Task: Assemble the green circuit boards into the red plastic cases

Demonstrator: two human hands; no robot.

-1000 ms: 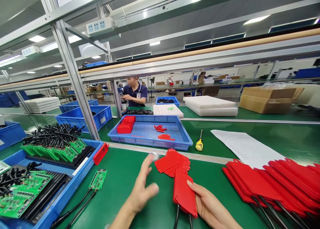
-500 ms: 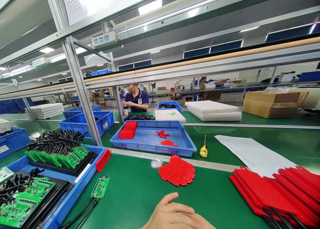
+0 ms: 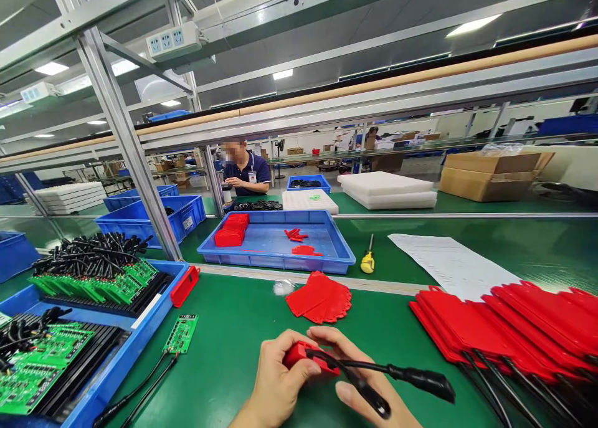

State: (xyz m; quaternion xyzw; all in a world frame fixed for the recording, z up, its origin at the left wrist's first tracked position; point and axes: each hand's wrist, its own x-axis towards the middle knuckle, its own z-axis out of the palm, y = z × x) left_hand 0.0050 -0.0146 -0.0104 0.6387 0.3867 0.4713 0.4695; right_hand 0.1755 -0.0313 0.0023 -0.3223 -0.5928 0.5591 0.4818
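Observation:
Both my hands grip one red plastic case (image 3: 299, 354) low in the middle of the view, above the green table (image 3: 233, 347). My left hand (image 3: 276, 381) wraps its left end, thumb on top. My right hand (image 3: 369, 387) holds the other end from below, fingers curled over it. Two black cables (image 3: 402, 375) with plug ends run out of the case to the right. A fan of loose red covers (image 3: 320, 298) lies just beyond my hands.
A row of finished red cases with black cables (image 3: 504, 328) lies at the right. Blue trays of green circuit boards (image 3: 88, 285) stand at the left, one loose board (image 3: 182, 334) beside them. A blue tray (image 3: 275, 261), a yellow screwdriver (image 3: 368, 261) and a paper sheet (image 3: 448, 263) lie farther back. A person works across the line.
The red case was turned in my hands so its black cables now point right. My left hand came back from reaching forward and closed on the case.

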